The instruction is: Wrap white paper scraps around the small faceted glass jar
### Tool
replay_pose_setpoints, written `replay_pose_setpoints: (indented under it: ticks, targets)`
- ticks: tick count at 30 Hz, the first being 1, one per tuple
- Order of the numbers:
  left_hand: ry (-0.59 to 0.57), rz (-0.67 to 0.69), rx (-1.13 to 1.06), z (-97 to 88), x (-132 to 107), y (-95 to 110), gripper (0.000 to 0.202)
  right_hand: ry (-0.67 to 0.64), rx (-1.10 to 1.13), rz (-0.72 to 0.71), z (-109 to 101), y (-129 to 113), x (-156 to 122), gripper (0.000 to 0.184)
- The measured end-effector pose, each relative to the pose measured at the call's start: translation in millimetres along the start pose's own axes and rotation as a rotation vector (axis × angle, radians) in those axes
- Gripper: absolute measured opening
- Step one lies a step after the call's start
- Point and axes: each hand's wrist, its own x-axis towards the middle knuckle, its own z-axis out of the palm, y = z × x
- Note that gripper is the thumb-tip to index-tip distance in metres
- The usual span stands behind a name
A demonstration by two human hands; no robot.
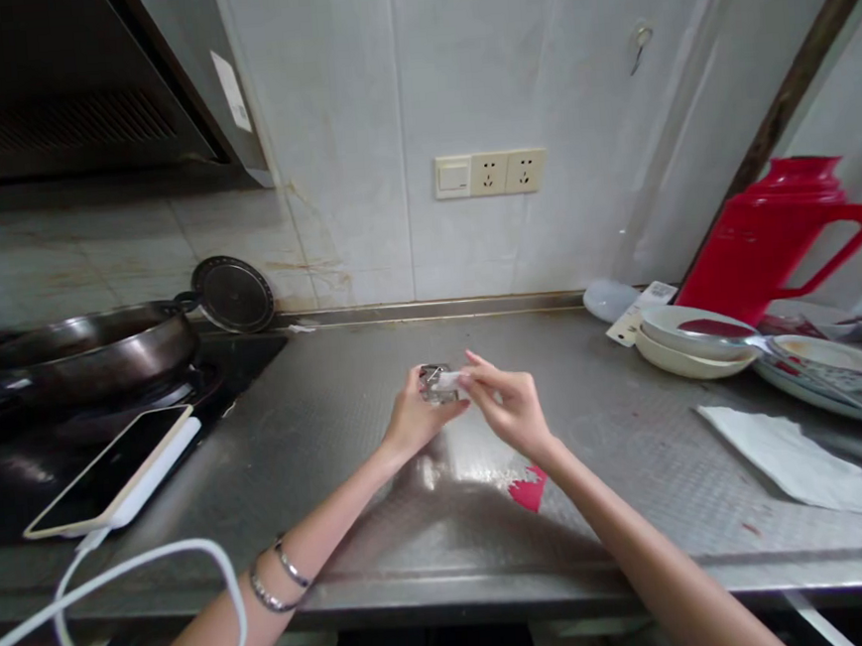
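Note:
Over the middle of the steel counter [349, 419], my left hand [415, 414] is closed around a small, shiny, see-through-looking object [429, 378] with dark parts. Its exact kind is too small to make out. My right hand [510, 401] comes in from the right and pinches a small white piece [449, 381] between thumb and fingers. The white piece overlaps the shiny object; whether it is fixed to it I cannot tell. A torn red scrap [529, 491] lies on the counter near my right forearm.
A phone [114, 467] with a white cable [172, 549] lies by the stove at left. Behind it stand a pan [90, 355] and a round dark disc [233, 294]. At right are a red thermos jug [760, 242], stacked bowls [691, 352], and a paper napkin [792, 459].

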Motion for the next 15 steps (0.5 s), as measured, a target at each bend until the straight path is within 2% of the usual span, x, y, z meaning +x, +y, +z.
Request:
replay_pose_setpoints:
  ticks: [2, 4, 6, 8, 12, 15]
  targets:
    - [0.006, 0.032, 0.063, 2.0, -2.4, 6.1, 0.067, 0.186, -0.034, 0.160, -4.9, 4.3, 3.8, 0.022]
    - [-0.010, 0.065, 0.106, 3.7, -5.8, 11.4, 0.070, 0.226, -0.080, 0.250, -8.1, 10.0, 7.0, 0.026]
    - [-0.024, 0.093, 0.132, 4.7, -9.7, 16.1, 0.072, 0.152, -0.093, 0.278, -7.7, 16.0, 8.6, 0.029]
    - [-0.024, 0.123, 0.153, 5.1, -13.1, 19.9, 0.074, 0.061, -0.015, 0.330, -4.0, 20.7, 8.7, 0.032]
    - [-0.027, 0.150, 0.177, 5.0, -15.2, 21.8, 0.076, -0.100, 0.372, 0.575, 2.9, 20.3, 7.8, 0.038]
    - [0.004, 0.155, 0.211, 4.3, -13.6, 17.4, 0.084, -0.217, 0.581, 0.662, 2.5, 13.1, 7.2, 0.036]
